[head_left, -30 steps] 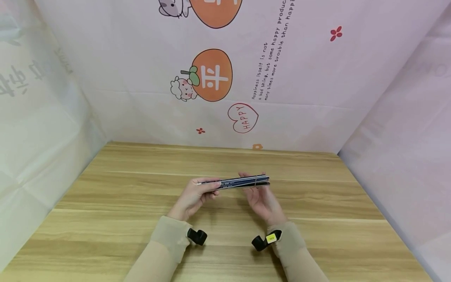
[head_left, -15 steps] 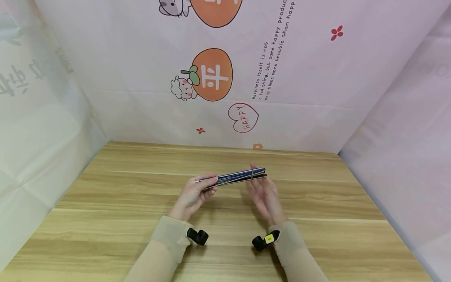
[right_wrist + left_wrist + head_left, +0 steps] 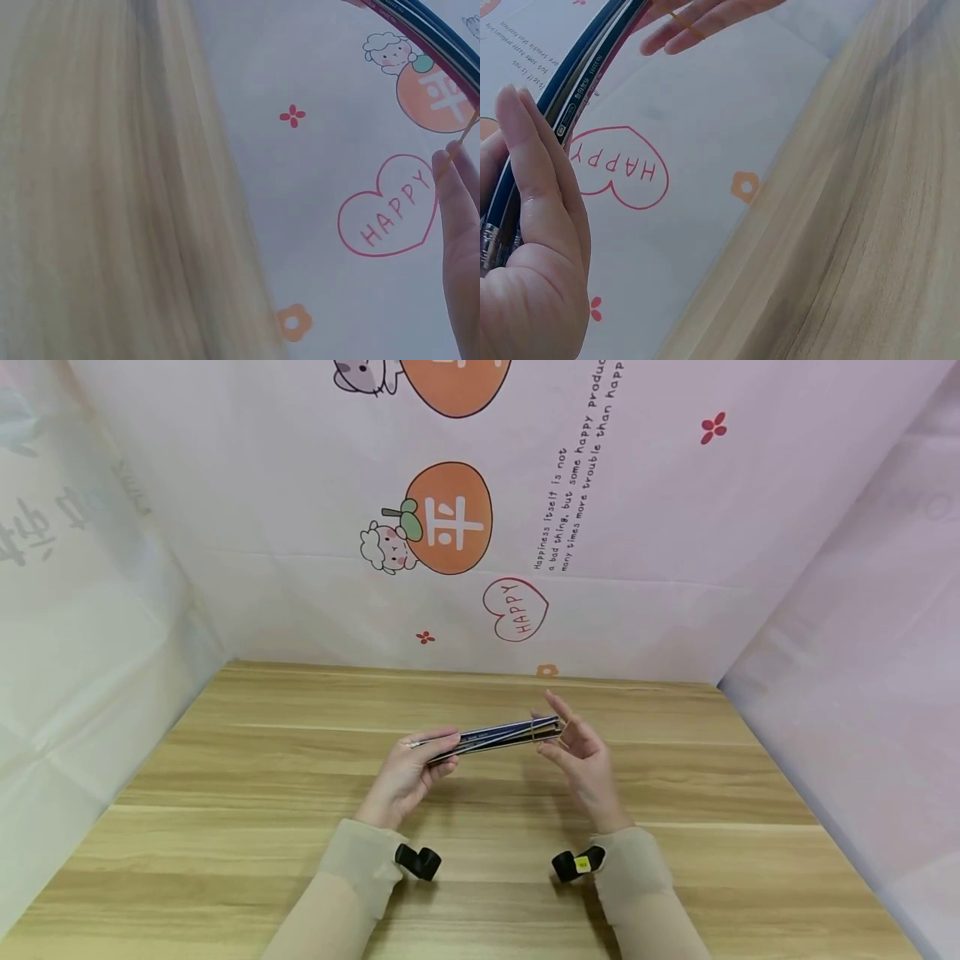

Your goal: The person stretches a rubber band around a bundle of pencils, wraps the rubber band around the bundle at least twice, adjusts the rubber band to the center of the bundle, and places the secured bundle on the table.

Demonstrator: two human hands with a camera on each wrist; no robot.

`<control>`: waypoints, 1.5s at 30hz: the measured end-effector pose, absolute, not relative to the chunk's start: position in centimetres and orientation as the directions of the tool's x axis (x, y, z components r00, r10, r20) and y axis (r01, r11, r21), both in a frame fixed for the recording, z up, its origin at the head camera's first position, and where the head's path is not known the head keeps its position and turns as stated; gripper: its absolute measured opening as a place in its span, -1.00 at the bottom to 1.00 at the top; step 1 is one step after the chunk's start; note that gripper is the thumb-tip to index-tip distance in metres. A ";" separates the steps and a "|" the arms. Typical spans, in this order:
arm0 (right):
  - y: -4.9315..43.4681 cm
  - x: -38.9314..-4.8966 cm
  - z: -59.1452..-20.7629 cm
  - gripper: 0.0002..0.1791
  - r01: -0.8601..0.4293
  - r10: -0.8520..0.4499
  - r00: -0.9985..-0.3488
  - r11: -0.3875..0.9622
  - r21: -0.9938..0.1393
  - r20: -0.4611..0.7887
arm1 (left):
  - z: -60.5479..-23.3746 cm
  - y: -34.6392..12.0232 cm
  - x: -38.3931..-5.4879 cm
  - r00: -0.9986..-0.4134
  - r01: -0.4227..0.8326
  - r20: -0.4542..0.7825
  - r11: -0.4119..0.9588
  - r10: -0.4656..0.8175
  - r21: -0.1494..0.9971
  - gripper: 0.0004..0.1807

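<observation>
My left hand grips a bundle of pencils by its left end, thumb on the near side. Dark blue barrels with small printing show in the left wrist view, and silver ferrules stick out below the fingers. The bundle is held above the table, its right end slightly raised. Around that right end runs a thin yellowish rubber band. My right hand has its fingers hooked in the band and draws part of it away from the pencils; the hand's far fingers are partly hidden behind the bundle.
A wood-grain table lies under both hands. Behind it hangs a pale printed cloth with orange fruit and a heart, and similar cloth encloses both sides. Each wrist wears a beige band with a small black camera.
The bundle's right end has risen a little. My right hand has shifted right, and its fingers, earlier close against the pencil ends, now stretch the rubber band outward.
</observation>
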State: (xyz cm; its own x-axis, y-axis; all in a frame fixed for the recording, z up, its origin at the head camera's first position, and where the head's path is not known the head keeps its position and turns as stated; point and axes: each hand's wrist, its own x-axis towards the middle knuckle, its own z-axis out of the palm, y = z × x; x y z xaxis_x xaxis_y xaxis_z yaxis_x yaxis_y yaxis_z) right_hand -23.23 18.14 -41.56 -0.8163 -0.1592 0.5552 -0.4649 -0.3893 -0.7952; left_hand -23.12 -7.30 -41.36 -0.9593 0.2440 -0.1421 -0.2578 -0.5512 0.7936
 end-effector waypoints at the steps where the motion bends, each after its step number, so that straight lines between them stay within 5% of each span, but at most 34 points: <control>1: 18.2 -23.1 -41.4 -0.28 -0.468 -0.162 -0.821 -0.357 -0.808 0.547 | -41.3 -7.3 -23.1 -0.959 -0.257 -0.141 -0.545 0.246 0.798 -0.77; 7: 18.3 -22.4 -40.5 -0.34 -0.464 -0.176 -0.857 -0.143 -0.874 0.484 | -41.1 -7.5 -23.1 -0.955 -0.251 -0.134 -0.476 0.265 0.843 -0.81; 14: 18.5 -22.0 -39.9 -0.43 -0.386 -0.232 -0.892 -0.058 -0.921 0.389 | -40.9 -7.6 -23.0 -0.949 -0.230 -0.121 -0.375 0.292 0.898 -0.43; 24: 18.3 -21.9 -39.3 -0.55 -0.283 -0.228 -0.937 0.059 -0.957 0.263 | -40.5 -7.9 -22.9 -0.957 -0.156 -0.066 -0.311 0.282 0.938 -0.46; 35: 18.7 -22.3 -39.6 -0.54 -0.158 -0.253 -0.957 0.035 -0.987 0.144 | -40.5 -8.1 -22.8 -0.955 -0.123 -0.043 -0.257 0.294 0.958 -0.56; 45: 18.3 -22.5 -39.7 -0.49 -0.036 -0.291 -0.954 -0.125 -0.992 0.072 | -40.5 -8.0 -22.7 -0.953 -0.075 -0.010 -0.203 0.303 0.976 -0.61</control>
